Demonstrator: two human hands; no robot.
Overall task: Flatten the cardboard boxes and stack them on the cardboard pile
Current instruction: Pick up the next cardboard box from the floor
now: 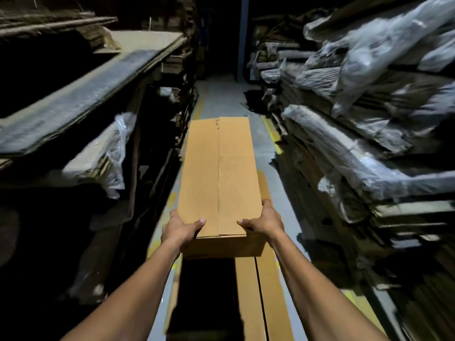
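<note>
A long brown cardboard box (219, 173) stretches away from me along the aisle, still in box form, its top flaps meeting in a centre seam. My left hand (181, 230) grips its near left corner, thumb on top and fingers down the side. My right hand (263, 221) holds the near right corner the same way. Below the box lie flat cardboard sheets (256, 291) on the floor, partly in its shadow.
Tall stacks of flattened cardboard (61, 102) line the left side. More stacks wrapped in clear plastic (369, 148) fill the right side. A narrow grey floor aisle (221, 94) with yellow lines runs ahead into a dark back wall.
</note>
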